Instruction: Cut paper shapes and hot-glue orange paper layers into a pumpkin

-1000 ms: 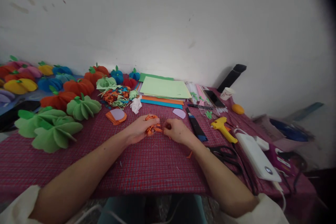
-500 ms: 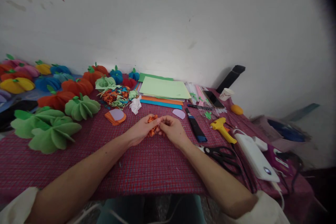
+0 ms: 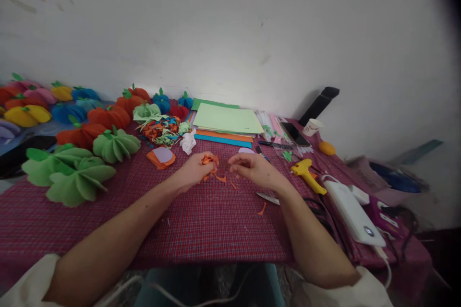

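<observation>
My left hand (image 3: 193, 169) is closed round a bunch of orange paper scraps (image 3: 209, 159) above the red checked tablecloth (image 3: 212, 220). A little to its right hovers my right hand (image 3: 252, 167), fingers loosely curled, and I cannot see anything in it. A few orange scraps (image 3: 221, 178) lie on the cloth between and below the two hands, one more orange scrap (image 3: 262, 209) nearer to me.
Paper pumpkins in green (image 3: 68, 175), orange (image 3: 108, 117), blue and yellow fill the left. A scrap pile (image 3: 160, 130), stacked coloured sheets (image 3: 225, 122), a yellow glue gun (image 3: 308, 172), scissors (image 3: 268, 196), a white power bank (image 3: 355, 213), a phone (image 3: 294, 133) and a paper cup (image 3: 311, 127) lie around.
My right hand has pulled away from the orange bunch to the right and lifted. Small orange scraps now lie on the cloth between the hands. The left hand keeps the bunch.
</observation>
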`<state>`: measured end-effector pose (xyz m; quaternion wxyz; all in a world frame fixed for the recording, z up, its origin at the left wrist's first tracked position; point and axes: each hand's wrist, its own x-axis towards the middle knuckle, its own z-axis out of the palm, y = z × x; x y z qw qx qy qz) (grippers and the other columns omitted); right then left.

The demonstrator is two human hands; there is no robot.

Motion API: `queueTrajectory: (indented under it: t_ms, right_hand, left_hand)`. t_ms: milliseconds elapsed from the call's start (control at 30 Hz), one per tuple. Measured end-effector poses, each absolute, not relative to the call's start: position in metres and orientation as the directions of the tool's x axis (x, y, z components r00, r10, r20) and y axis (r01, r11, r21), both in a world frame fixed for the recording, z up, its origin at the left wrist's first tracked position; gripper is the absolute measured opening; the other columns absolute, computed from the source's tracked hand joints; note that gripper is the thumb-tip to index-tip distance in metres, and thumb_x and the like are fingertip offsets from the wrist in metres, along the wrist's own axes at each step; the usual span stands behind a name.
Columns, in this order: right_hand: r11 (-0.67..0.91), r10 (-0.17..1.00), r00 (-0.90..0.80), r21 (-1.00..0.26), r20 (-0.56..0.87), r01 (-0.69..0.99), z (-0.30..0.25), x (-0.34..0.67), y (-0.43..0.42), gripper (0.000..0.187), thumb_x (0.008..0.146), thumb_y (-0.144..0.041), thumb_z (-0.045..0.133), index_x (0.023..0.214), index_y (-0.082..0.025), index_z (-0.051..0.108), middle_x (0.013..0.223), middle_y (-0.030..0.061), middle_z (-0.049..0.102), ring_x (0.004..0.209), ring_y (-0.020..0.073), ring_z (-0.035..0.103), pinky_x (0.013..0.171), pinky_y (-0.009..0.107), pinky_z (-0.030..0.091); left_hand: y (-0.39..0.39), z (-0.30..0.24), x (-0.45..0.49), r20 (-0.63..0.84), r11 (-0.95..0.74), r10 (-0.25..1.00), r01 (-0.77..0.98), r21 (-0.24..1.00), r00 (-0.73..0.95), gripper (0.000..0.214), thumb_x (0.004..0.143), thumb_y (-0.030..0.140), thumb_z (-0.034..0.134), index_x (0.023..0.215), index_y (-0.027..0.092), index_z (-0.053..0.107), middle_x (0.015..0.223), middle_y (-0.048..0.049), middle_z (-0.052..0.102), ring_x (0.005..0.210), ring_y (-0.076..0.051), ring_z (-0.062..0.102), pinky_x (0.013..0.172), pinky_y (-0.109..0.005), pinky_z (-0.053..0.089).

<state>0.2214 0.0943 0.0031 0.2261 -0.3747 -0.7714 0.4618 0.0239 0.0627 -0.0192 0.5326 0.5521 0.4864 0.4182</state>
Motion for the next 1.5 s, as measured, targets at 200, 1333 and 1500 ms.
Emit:
queueTrajectory:
  t_ms: [200,1333,1500]
  right_hand:
    - [0.601,0.656,-0.755,-0.59,-0.02,0.539,0.002,0.225,0.086,0.023,0.078,-0.011,0.047,0.092,-0.017,0.064,0.079,0.0011,0.066,0.068,0.0117,0.058,0.065,0.022,0.043]
    - [0.573,0.781,-0.607,-0.218,-0.148,0.79,0.021,0.258,0.057,0.013,0.076,-0.014,0.047,0.079,-0.015,0.059,0.069,0.0009,0.063,0.059,0.0096,0.054,0.055,0.018,0.036]
    - [0.541,0.811,-0.565,-0.175,-0.148,0.822,0.003,0.229,0.065,0.017,0.076,-0.027,0.053,0.084,-0.015,0.063,0.075,0.0036,0.067,0.065,0.0128,0.058,0.058,0.02,0.039]
  left_hand:
    - [0.07,-0.02,0.013,-0.05,0.041,0.993,0.085,0.996,0.106,0.009,0.07,0.021,0.052,0.078,0.017,0.054,0.062,0.0047,0.051,0.048,-0.006,0.045,0.046,-0.018,0.035]
    - [0.077,-0.019,-0.002,0.021,-0.025,0.998,0.066,0.998,0.063,0.008,0.069,0.018,0.053,0.076,0.016,0.056,0.061,0.003,0.054,0.047,-0.007,0.047,0.043,-0.018,0.035]
    - [0.076,-0.018,-0.002,0.032,-0.035,0.998,0.056,0.998,0.054,0.007,0.069,0.017,0.053,0.075,0.016,0.056,0.059,0.0033,0.054,0.047,-0.007,0.047,0.043,-0.017,0.034]
